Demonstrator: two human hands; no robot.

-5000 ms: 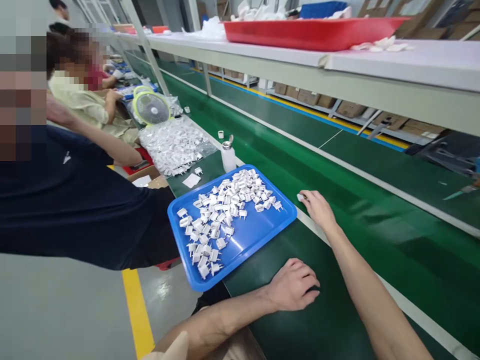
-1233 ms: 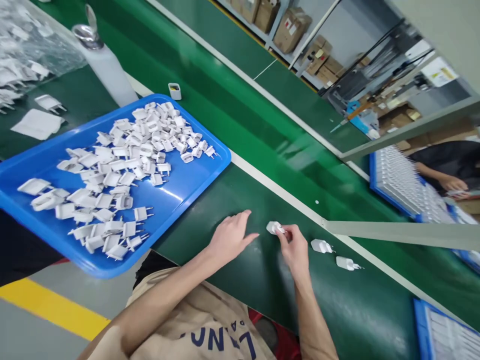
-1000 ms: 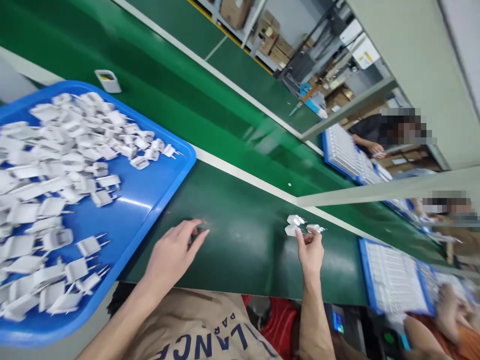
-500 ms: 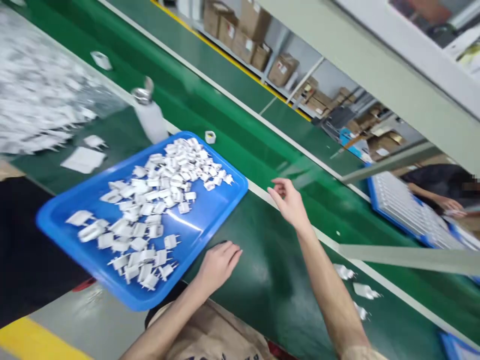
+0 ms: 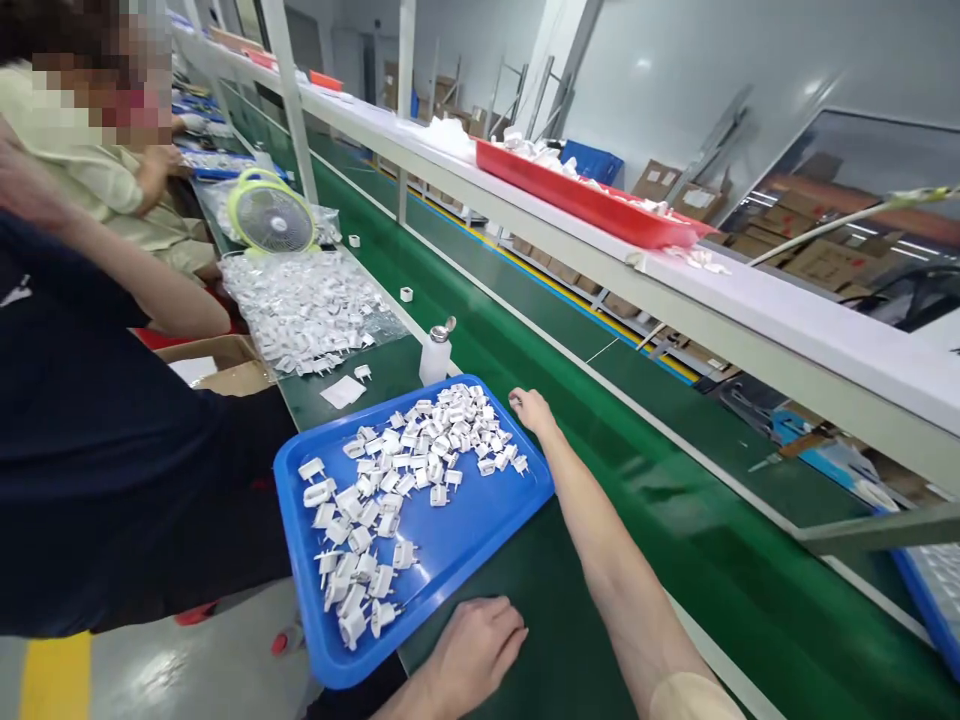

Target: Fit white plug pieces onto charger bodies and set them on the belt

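Dozens of white plug parts (image 5: 409, 480) lie loose in the blue tray (image 5: 480, 525), on the dark green bench at the conveyor's near edge. Right hand (image 5: 531, 408) reaches over the tray's far corner, fingers curled; grip cannot be told. Left hand (image 5: 476, 650) rests flat and empty on the bench, just beside the tray's near edge. A white bottle (image 5: 436, 354) stands behind the tray.
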